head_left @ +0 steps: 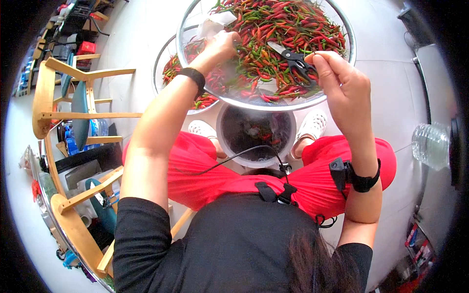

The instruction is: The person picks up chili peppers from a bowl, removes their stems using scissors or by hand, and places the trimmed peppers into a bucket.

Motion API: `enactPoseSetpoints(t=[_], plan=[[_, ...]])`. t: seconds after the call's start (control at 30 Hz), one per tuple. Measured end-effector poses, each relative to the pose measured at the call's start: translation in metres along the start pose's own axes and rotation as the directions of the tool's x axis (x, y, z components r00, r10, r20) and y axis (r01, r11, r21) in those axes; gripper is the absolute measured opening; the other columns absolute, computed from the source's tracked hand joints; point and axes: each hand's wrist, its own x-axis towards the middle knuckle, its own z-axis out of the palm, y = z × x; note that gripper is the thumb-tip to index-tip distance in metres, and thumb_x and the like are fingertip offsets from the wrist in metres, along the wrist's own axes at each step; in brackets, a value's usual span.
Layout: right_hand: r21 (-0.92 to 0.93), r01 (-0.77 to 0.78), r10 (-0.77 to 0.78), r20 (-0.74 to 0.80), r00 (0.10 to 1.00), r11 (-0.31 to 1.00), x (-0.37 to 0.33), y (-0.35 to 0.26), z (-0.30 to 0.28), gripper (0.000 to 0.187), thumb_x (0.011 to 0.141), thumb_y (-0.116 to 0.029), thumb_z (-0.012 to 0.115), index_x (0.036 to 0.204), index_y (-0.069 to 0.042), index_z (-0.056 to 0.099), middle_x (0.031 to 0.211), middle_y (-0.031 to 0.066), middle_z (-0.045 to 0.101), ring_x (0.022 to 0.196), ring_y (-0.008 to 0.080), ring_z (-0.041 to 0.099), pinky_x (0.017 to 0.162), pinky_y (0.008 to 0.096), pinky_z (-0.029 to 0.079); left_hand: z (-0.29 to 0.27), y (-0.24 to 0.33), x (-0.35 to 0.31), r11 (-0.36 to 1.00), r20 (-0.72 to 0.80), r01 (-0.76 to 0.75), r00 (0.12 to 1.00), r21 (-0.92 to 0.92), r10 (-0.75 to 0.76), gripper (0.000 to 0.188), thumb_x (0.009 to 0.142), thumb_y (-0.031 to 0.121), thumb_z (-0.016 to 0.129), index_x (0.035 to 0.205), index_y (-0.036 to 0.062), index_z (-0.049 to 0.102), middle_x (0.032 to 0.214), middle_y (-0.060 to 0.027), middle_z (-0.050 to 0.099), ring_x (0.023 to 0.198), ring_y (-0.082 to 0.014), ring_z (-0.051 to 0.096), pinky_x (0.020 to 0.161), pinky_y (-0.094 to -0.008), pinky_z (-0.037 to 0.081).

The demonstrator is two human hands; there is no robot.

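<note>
A wide mesh-bottomed sieve (350,49) with a pale rim holds a heap of red and green chili peppers (278,24). Over its left side my left hand (222,46) is closed on a thin white sheet (215,23), film or tissue, I cannot tell which. A translucent haze blurs the peppers below that hand. At the sieve's right edge my right hand (342,78) is closed, thumb and index finger pinched together; what they hold is too small to make out. Black-handled scissors (295,61) lie on the peppers beside the right fingertips, blades toward the upper left.
A second sieve (157,68) with chili peppers stands partly under the first. Between my feet is a round bin (223,139) with dark scraps and some peppers. Wooden chairs (93,115) are at left; a large clear bottle (431,145) lies at right. A black cable (229,158) crosses my lap.
</note>
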Motion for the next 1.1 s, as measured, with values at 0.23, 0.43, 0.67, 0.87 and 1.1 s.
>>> enactPoseSetpoints(t=[0.23, 0.43, 0.67, 0.87, 1.1], plan=[[-0.047, 0.087, -0.085, 0.035, 0.996, 0.995, -0.006, 0.005, 0.001, 0.016, 0.097, -0.014, 0.064, 0.1, 0.002, 0.069, 0.083, 0.0205, 0.067, 0.074, 0.0336, 0.068, 0.066, 0.0374, 0.052, -0.001, -0.004, -0.021, 0.994, 0.364, -0.095, 0.929, 0.046, 0.072, 0.033, 0.082, 0.017, 0.073, 0.113, 0.0084, 0.071, 0.097, -0.0184, 0.072, 0.094, -0.033, 0.071, 0.083, -0.0419, 0.055], [0.007, 0.071, -0.071, 0.077, 0.995, 0.997, -0.013, 0.006, 0.011, 0.016, 0.097, -0.014, 0.063, 0.098, 0.002, 0.068, 0.082, 0.0207, 0.066, 0.075, 0.0358, 0.067, 0.065, 0.0392, 0.051, -0.029, 0.007, -0.083, 0.969, -0.052, 0.028, 0.998, -0.246, -0.042, 0.022, 0.088, 0.023, 0.071, 0.101, 0.0057, 0.075, 0.089, -0.0172, 0.073, 0.082, -0.0293, 0.072, 0.077, -0.0395, 0.056], [-0.044, 0.047, -0.04, 0.139, 0.989, 0.998, -0.012, 0.014, 0.029, 0.016, 0.097, -0.014, 0.063, 0.099, 0.002, 0.067, 0.083, 0.0206, 0.066, 0.075, 0.0374, 0.066, 0.066, 0.0402, 0.051, -0.034, 0.032, -0.074, 0.983, 0.184, 0.047, 0.983, -0.176, -0.014, 0.031, 0.082, 0.034, 0.071, 0.091, 0.0058, 0.076, 0.092, -0.0188, 0.073, 0.091, -0.034, 0.071, 0.083, -0.0439, 0.055], [-0.13, -0.085, 0.091, 0.036, 0.995, 0.988, 0.004, 0.015, 0.02, 0.022, 0.101, -0.02, 0.06, 0.102, 0.0, 0.07, 0.085, 0.0202, 0.068, 0.075, 0.0329, 0.068, 0.067, 0.0382, 0.051, -0.039, 0.046, -0.026, 0.997, 0.19, -0.073, 0.979, -0.032, 0.078, 0.043, 0.082, 0.038, 0.076, 0.105, 0.0019, 0.072, 0.096, -0.0211, 0.073, 0.091, -0.0349, 0.071, 0.081, -0.0431, 0.055], [-0.119, -0.025, 0.032, 0.054, 0.998, 0.993, 0.004, 0.02, 0.018, 0.02, 0.098, -0.018, 0.062, 0.099, 0.001, 0.068, 0.085, 0.0228, 0.066, 0.079, 0.0404, 0.066, 0.068, 0.0431, 0.051, -0.037, -0.012, 0.048, 0.97, -0.342, 0.208, 0.927, 0.125, -0.155, 0.037, 0.089, 0.023, 0.068, 0.122, 0.0084, 0.064, 0.117, -0.021, 0.068, 0.104, -0.0329, 0.069, 0.095, -0.0461, 0.054]])
